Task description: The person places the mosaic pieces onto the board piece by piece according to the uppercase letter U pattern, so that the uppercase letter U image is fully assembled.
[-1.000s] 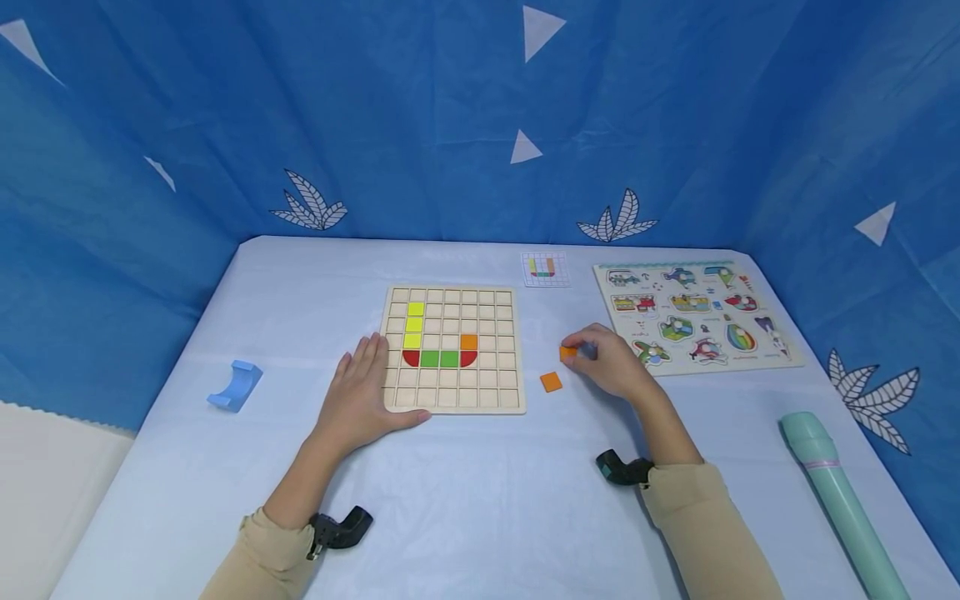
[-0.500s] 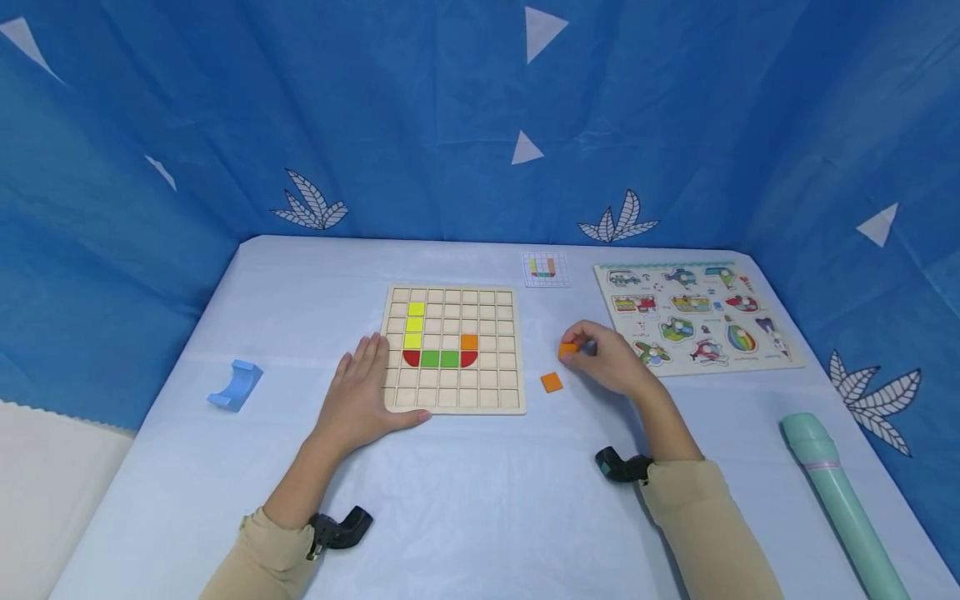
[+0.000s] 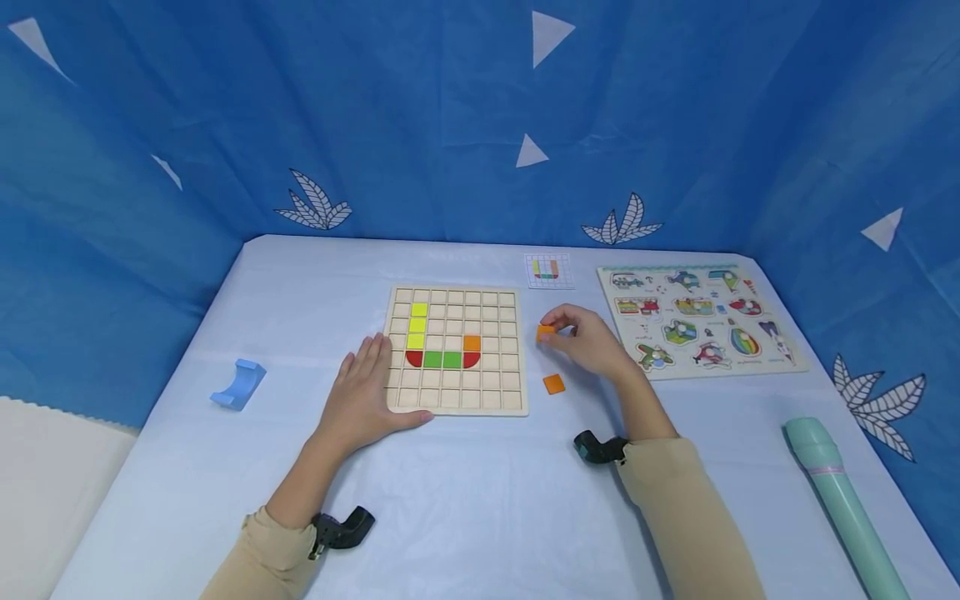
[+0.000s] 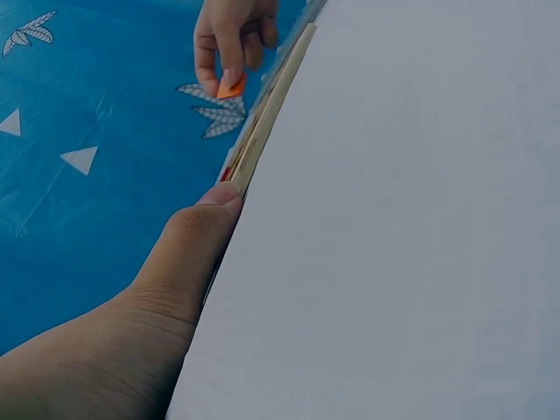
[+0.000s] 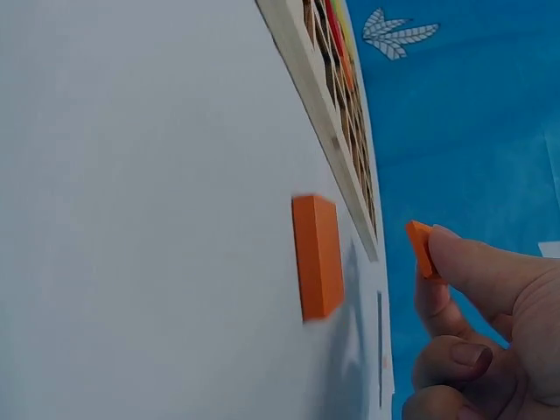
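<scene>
My right hand (image 3: 588, 340) pinches an orange square tile (image 5: 423, 248) between thumb and fingertips, raised beside the right edge of the wooden grid board (image 3: 501, 398). A second orange tile (image 3: 553, 384) lies on the table below that hand. With fingers straight, my left hand (image 3: 360, 398) rests against the board's left edge, its thumb (image 4: 188, 241) along the near edge. Set into the board are yellow tiles (image 3: 417, 325) in a column, two green tiles (image 3: 442, 359) between red rounded corner pieces (image 3: 414, 358), and one orange tile (image 3: 472, 343) above the right corner.
A small pattern card (image 3: 549, 272) lies behind the board. To the right are a picture puzzle board (image 3: 693, 371) and a mint-green microphone-shaped object (image 3: 840, 500). A blue curved block (image 3: 238, 385) sits at the left. Blue curtain (image 3: 420, 117) hangs behind the table.
My right hand has lifted and moved left toward the board, carrying the orange tile. The left hand stays in place on the board, and the other orange tile still lies on the table.
</scene>
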`<state>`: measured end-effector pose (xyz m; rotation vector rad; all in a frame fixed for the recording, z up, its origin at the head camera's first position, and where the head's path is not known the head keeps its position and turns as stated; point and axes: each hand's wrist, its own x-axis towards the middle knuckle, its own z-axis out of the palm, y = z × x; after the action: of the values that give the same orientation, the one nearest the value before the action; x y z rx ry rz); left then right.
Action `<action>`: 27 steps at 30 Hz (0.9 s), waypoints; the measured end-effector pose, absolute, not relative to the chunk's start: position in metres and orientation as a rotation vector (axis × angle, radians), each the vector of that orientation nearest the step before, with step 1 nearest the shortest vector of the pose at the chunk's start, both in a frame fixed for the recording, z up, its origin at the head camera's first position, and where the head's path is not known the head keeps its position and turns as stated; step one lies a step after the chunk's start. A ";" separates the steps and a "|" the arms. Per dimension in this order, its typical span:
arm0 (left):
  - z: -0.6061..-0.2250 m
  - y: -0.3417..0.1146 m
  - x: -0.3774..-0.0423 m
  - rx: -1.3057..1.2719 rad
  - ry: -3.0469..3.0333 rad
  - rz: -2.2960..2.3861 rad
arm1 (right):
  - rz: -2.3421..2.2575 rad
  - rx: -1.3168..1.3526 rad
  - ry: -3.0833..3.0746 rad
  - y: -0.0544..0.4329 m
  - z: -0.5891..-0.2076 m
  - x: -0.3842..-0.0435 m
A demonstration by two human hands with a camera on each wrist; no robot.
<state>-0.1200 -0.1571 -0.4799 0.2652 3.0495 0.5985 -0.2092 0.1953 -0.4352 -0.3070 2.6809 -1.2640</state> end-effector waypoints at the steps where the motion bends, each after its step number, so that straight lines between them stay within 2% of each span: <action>1: -0.480 -0.157 -0.120 0.265 3.049 0.593 | -1.271 -0.308 2.673 0.193 -0.435 -0.211; 27: -0.479 -0.157 -0.120 0.246 3.026 0.575 | -1.291 -0.348 2.581 0.110 -0.437 -0.232</action>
<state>-0.1199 -0.1566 -0.4792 0.2459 3.0256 0.5751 -0.2317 0.1097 -0.4370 -0.3485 2.5809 -1.2909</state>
